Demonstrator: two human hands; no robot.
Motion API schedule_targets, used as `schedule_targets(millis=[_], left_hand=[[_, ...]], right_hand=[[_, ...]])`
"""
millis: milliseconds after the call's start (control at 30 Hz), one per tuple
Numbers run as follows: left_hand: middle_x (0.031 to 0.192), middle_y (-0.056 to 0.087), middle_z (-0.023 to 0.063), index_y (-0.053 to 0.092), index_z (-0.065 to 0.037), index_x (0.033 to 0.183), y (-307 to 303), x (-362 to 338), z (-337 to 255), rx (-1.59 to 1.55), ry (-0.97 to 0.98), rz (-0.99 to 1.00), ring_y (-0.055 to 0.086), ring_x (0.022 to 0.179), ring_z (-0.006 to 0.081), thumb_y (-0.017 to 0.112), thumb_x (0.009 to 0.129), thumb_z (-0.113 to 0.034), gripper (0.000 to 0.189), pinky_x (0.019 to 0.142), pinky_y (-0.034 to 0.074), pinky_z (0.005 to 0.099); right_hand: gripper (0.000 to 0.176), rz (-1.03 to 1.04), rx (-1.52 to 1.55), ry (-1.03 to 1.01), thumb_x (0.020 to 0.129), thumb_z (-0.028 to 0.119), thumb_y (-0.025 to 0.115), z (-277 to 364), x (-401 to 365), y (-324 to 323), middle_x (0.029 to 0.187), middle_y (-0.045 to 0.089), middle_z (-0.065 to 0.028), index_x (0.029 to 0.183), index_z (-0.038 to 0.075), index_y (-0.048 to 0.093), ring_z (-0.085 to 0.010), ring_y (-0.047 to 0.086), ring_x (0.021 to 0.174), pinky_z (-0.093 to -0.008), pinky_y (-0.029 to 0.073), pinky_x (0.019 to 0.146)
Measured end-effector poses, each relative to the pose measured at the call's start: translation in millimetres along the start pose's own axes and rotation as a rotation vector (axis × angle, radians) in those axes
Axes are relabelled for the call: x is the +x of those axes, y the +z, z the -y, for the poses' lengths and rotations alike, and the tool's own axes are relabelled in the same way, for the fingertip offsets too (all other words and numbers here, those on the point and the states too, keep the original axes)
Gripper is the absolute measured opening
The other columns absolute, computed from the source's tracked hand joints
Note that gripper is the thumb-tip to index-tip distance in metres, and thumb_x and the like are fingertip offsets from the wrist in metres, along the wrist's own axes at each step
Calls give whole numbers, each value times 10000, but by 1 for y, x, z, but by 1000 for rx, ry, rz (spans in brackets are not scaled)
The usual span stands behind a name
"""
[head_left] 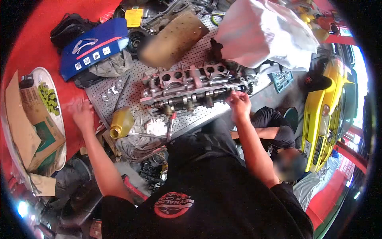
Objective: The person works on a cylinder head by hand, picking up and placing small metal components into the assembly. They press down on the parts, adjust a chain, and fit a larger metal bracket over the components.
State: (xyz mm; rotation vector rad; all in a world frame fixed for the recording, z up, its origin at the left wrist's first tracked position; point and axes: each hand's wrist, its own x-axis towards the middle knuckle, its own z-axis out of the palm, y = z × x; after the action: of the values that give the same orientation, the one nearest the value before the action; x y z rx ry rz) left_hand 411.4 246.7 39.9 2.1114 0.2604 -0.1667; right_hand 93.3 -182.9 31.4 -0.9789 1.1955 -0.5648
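Observation:
An engine cylinder head (195,83) lies on a perforated metal bench, with a camshaft (199,96) along its near side. At the camshaft's right end, close to a toothed sprocket (250,87), is my right hand (240,104). Its fingers are drawn together in a pinch; whatever is between them is too small to make out. My left hand (82,114) is off the bench's left edge, in front of the red surface. Motion smears its fingers, and I see no object in it. A red-handled tool (172,122) leans at the cylinder head's near edge.
A yellow bottle (121,123) and grey rags (137,147) sit at the bench's near left. Behind are a cardboard piece (177,40), blue box (95,47) and white sheet (266,34). Another person (274,133) is low at right, near a yellow car (324,115).

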Motion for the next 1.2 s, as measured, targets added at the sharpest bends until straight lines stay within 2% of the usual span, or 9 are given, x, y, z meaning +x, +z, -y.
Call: schedule_targets(millis=[67,200,233,300,500,633,833,967,1200], left_hand=[[1008,642,97,495,-25,1141,0,-43,-40,-5,133,-118,625,805,179,557,889,-180,303,616,494,256],[1087,610,110,563,-42,1065,51,-133,-76,254,756,-204,628,866,184,579,868,-123,214,717,502,278],[1109,588,124,592,-54,1011,77,-159,-87,191,765,-142,627,884,182,600,842,-78,171,742,502,276],[886,625,60,553,-55,1072,130,-221,-103,-295,275,299,605,761,131,600,839,-30,239,683,498,271],[765,651,156,546,-51,1039,249,-303,-130,113,427,678,652,712,311,640,802,-149,272,637,506,392],[719,640,168,556,-28,900,296,-308,-136,262,409,695,645,717,348,652,808,-251,260,610,493,423],[697,634,187,559,-21,843,321,-323,-148,590,704,495,634,660,366,516,885,-366,350,605,485,475],[715,642,183,555,-26,880,334,-325,-142,627,513,470,633,679,374,448,919,-303,300,620,477,494],[663,614,182,501,-40,862,328,-332,-150,620,554,382,614,662,390,556,859,-276,243,611,474,497]], right_hand=[[151,-26,-491,-264,813,-23,613,3,-1,0,787,529,-37,889,29,493,-125,537,669,-273,511,617],[171,-35,-48,-52,807,-53,596,2,-5,4,800,525,-31,908,27,483,-126,537,676,-257,494,626],[178,-34,75,44,806,-59,591,-4,0,0,807,526,-29,918,27,483,-125,538,684,-254,492,629],[185,99,-75,-168,810,-53,593,-14,2,-9,837,524,-33,928,31,478,-128,541,706,-260,494,640],[338,227,-509,-528,800,59,679,9,-24,-32,895,562,-65,1093,17,516,-135,574,745,-275,490,626],[280,263,-280,200,891,261,589,4,1,-62,784,590,-62,961,-6,548,-136,556,561,-285,465,488],[248,423,-118,373,881,255,578,1,30,-60,624,571,-42,786,27,572,-134,562,530,-270,433,438],[277,305,-616,-364,782,271,673,-4,31,-60,676,629,-144,804,4,601,-277,618,585,-386,486,549],[190,362,-960,-647,809,216,598,2,33,-55,713,614,-172,737,48,542,-382,613,678,-461,487,595]])
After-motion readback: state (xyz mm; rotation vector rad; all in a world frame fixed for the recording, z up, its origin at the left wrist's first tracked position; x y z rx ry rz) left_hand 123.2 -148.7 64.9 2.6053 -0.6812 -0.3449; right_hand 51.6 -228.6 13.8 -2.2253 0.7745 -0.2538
